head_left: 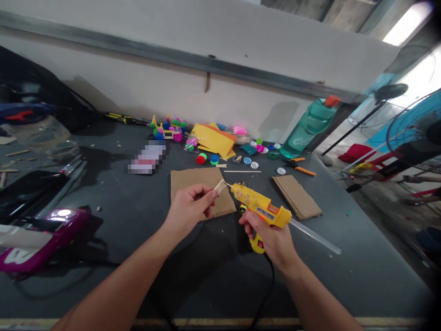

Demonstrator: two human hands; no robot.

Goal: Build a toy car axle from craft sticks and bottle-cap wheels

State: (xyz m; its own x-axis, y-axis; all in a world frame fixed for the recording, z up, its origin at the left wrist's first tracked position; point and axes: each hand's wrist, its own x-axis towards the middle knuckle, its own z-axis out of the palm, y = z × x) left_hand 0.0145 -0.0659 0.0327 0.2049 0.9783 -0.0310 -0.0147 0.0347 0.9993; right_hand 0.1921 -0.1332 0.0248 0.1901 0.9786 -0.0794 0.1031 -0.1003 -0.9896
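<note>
Dark bench (330, 280): two cardboard pieces (193, 179) lie bare, nothing fixed on them yet; a finished-looking stick-and-cap model (168, 131) sits far back. Yellow hot glue gun (258, 201) clamped in right hand (268, 239), nozzle (227, 184) just beside craft sticks (218, 186) pinched in left hand (189, 209); glue stick (315, 236) juts behind. Any glue on sticks: too small to tell.

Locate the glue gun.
In the head view, the glue gun is gripped in the right hand, centre-right above the table, its nozzle pointing left toward the craft sticks in the left hand, beside the cardboard sheet.
</note>
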